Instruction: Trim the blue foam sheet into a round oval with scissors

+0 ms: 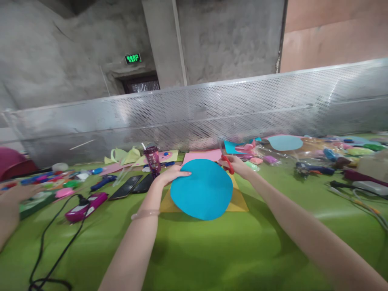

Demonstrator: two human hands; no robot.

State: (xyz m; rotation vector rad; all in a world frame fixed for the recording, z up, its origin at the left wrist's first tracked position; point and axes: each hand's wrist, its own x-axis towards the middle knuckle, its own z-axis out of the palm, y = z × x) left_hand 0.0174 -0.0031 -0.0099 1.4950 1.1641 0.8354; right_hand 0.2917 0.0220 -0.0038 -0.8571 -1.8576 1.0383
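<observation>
Where the blue paper circle is: I see the blue paper circle (201, 190) between the two hands, covering the middle of a yellow sheet (240, 203); whether it touches that sheet I can't tell.
Left hand: from my remote seat I make out the left hand (172, 174) at the circle's upper left edge, one digit flat on the blue face, the other fingers partly hidden; it looks closed lightly on the rim.
Right hand: the right hand (241, 167) is curled around the red scissors (230, 165) beside the circle's upper right edge.
Scissor blades: they point away from my camera, too blurred for me to judge their spread.
Beyond the circle: I have a pink sheet (203, 155) and, to its right, blue scraps (233, 147).
Purple cup: the cup (152, 159), with a straw, stands just beyond the left hand, near two dark phones (125, 187).
Magenta power strip: the strip (86, 207) lies farther left on the green cover (197, 254), a black cable plugged in.
Left edge: I catch another person's hand (22, 193) there.
</observation>
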